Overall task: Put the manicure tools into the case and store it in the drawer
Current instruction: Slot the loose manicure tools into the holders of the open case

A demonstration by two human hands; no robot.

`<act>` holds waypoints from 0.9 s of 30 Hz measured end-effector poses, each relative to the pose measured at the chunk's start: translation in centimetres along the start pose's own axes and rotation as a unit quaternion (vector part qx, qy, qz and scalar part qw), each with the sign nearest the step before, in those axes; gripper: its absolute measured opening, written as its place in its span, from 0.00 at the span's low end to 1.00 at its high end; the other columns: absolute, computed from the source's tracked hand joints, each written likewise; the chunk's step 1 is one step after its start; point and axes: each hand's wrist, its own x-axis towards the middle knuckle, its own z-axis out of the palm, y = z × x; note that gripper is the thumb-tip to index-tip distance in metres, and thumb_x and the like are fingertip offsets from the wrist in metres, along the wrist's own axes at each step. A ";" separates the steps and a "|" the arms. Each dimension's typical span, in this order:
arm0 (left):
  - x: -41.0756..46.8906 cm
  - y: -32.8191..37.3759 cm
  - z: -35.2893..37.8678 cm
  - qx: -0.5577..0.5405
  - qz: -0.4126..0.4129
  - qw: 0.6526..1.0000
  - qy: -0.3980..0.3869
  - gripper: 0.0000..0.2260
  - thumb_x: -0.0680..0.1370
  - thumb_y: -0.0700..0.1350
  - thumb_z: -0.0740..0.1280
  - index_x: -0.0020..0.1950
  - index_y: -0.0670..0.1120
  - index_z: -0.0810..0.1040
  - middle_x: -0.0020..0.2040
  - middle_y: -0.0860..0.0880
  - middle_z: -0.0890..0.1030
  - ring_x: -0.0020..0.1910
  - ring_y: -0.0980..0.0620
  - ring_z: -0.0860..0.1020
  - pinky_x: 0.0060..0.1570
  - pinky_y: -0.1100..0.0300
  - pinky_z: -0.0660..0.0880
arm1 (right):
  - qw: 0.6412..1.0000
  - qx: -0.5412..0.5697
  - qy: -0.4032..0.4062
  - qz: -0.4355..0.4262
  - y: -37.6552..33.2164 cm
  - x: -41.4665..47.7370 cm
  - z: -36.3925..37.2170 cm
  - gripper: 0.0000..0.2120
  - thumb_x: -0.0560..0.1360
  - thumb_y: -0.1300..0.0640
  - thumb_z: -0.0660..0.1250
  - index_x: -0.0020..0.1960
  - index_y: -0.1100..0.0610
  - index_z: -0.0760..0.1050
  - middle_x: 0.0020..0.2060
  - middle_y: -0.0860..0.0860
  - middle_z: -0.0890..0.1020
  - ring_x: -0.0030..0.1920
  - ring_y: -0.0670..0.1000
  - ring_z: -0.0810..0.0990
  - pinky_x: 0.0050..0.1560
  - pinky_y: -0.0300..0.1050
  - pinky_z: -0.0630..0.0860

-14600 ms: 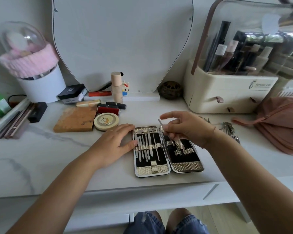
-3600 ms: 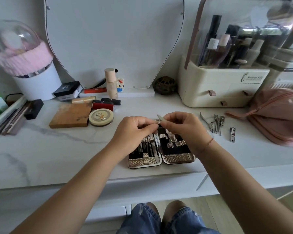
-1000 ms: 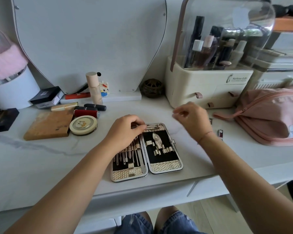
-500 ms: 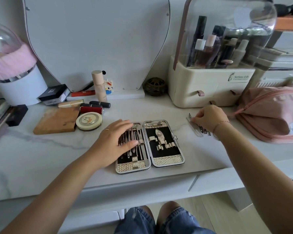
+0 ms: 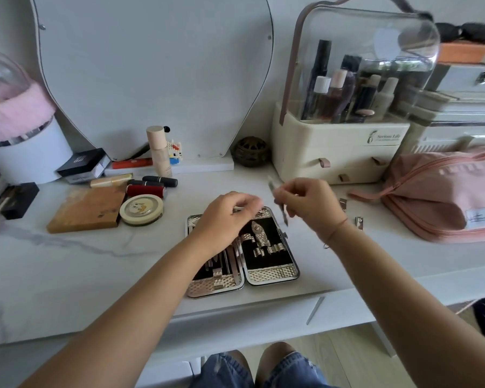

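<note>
— Hands, how many busy?
— Two. The left hand (image 5: 224, 219) lies curled over the one open case (image 5: 272, 273) on the counter (image 5: 67, 261); I cannot tell if it grips anything. The right hand (image 5: 308, 205) pinches one slim tool (image 5: 284, 215) beside the case.
— Loose pieces?
— Two clippers (image 5: 359, 222).

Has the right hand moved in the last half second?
Yes. The right hand has come left from the loose tools toward the open case, now beside its upper right corner, pinching a thin metal tool.
</note>
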 end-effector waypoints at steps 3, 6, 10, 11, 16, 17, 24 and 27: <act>0.7 0.9 0.3 -0.109 -0.060 0.990 0.066 0.14 0.75 0.57 0.64 0.51 0.50 0.80 0.43 0.55 0.82 0.43 0.62 0.79 0.42 0.72 0.72 | 0.996 -0.066 0.005 -0.064 -0.3 -0.4 1.9 0.07 0.69 0.51 0.72 0.35 0.52 0.79 0.28 0.43 0.78 0.26 0.42 0.71 0.31 0.33 0.67; 1.3 1.0 0.3 -0.169 -0.096 0.976 0.102 0.10 0.73 0.53 0.69 0.43 0.47 0.83 0.38 0.49 0.84 0.35 0.60 0.80 0.35 0.68 0.74 | 0.990 -0.100 0.000 -0.099 -0.5 -0.3 3.1 0.08 0.68 0.50 0.72 0.35 0.53 0.80 0.34 0.49 0.79 0.30 0.43 0.71 0.33 0.36 0.67; 1.6 -0.2 -0.9 -0.212 -0.135 0.962 0.103 0.07 0.74 0.47 0.69 0.45 0.43 0.82 0.39 0.47 0.84 0.38 0.54 0.82 0.35 0.67 0.75 | 0.999 -0.036 0.017 -0.035 0.3 0.1 2.5 0.05 0.71 0.53 0.72 0.38 0.52 0.79 0.30 0.44 0.77 0.27 0.40 0.72 0.32 0.31 0.67; 1.6 -0.6 -1.4 -0.214 -0.143 0.961 0.105 0.07 0.74 0.46 0.68 0.46 0.43 0.82 0.40 0.48 0.85 0.39 0.53 0.83 0.36 0.67 0.76 | 0.999 -0.033 0.016 -0.010 0.9 0.2 2.3 0.05 0.71 0.54 0.72 0.37 0.52 0.79 0.30 0.45 0.78 0.27 0.40 0.72 0.33 0.33 0.69; 1.7 -1.6 -2.8 -0.206 -0.168 0.957 0.114 0.04 0.74 0.44 0.68 0.43 0.46 0.81 0.39 0.48 0.84 0.36 0.55 0.81 0.37 0.66 0.77 | 0.979 -0.188 -0.076 0.033 2.0 0.0 2.5 0.09 0.67 0.46 0.73 0.40 0.52 0.82 0.33 0.48 0.80 0.33 0.43 0.74 0.34 0.37 0.71; 1.7 -1.6 -2.8 -0.203 -0.168 0.958 0.114 0.03 0.74 0.44 0.68 0.43 0.46 0.81 0.39 0.49 0.84 0.36 0.55 0.81 0.37 0.66 0.77 | 0.976 -0.202 -0.084 0.027 1.8 0.0 2.5 0.10 0.67 0.46 0.73 0.41 0.51 0.83 0.32 0.46 0.78 0.32 0.42 0.72 0.31 0.32 0.68; 1.6 -1.8 -2.7 -0.198 -0.153 0.962 0.108 0.09 0.75 0.43 0.68 0.54 0.45 0.77 0.40 0.46 0.84 0.34 0.55 0.81 0.32 0.68 0.75 | 0.977 -0.175 -0.123 0.026 1.5 -0.2 2.6 0.09 0.67 0.50 0.75 0.41 0.54 0.81 0.30 0.46 0.77 0.32 0.49 0.76 0.25 0.26 0.67; 1.6 -1.9 -2.5 -0.200 -0.160 0.960 0.116 0.10 0.74 0.43 0.69 0.53 0.42 0.75 0.39 0.46 0.84 0.32 0.54 0.81 0.30 0.68 0.74 | 0.973 -0.191 -0.127 0.009 1.7 -0.1 2.5 0.07 0.67 0.50 0.75 0.39 0.53 0.80 0.33 0.49 0.78 0.32 0.47 0.74 0.29 0.28 0.67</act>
